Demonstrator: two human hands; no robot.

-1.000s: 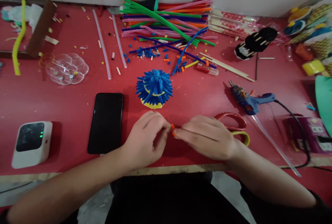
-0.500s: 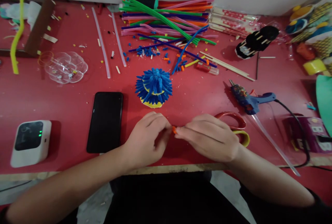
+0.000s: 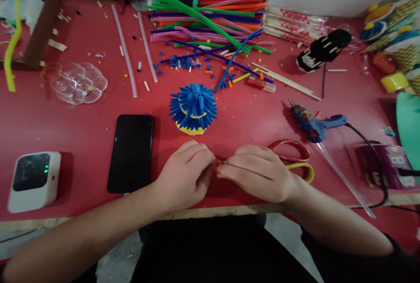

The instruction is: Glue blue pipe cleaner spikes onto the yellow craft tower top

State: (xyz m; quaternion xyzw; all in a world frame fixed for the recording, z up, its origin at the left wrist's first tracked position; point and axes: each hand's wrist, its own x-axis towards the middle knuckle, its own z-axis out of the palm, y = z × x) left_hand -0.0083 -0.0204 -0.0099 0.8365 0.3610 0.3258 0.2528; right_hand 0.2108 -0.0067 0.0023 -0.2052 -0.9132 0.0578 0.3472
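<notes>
Near the front edge of the red table, my left hand [image 3: 187, 178] pinches a small orange piece [image 3: 218, 165] between its fingertips. From the other side, my right hand [image 3: 257, 172] has its fingertips pressed to the same piece, and a small dark tip shows between the hands. The scissors [image 3: 300, 170], with red and yellow handles, lie beside and partly behind my right hand. Just beyond both hands stands a round blue, spiky craft figure [image 3: 193, 108] with a yellow base.
A black phone [image 3: 130, 154] and a white device [image 3: 34, 182] lie at left. At right are a glue gun [image 3: 315, 123] and its cord. Colourful pipe cleaners [image 3: 210, 20], sticks [image 3: 285, 81] and a black figure [image 3: 324, 50] are at the back.
The whole view has shifted slightly. My right hand's fingertips have moved a little closer to my left hand, and the orange piece sits slightly differently between them.
</notes>
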